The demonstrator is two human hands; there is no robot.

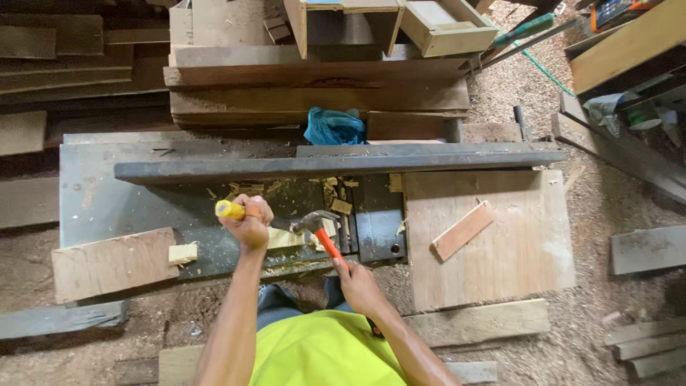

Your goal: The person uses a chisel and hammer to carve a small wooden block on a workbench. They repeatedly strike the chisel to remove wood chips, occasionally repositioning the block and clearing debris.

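My left hand [249, 223] is closed around a tool with a yellow handle [229, 209], its tip down toward a small pale wood block [284, 239] on the grey metal machine table [100, 200]. My right hand [357, 282] grips the orange handle of a claw hammer [318, 227], whose steel head hovers just right of my left hand, over the block. Wood chips lie scattered around the block.
A long dark metal fence [336, 165] crosses the table. A plywood sheet [500, 264] with a small reddish strip [463, 230] lies right. A board [114, 263] and small offcut [183, 252] lie left. Stacked planks [314, 78] and a blue bag [334, 127] sit behind; sawdust covers the floor.
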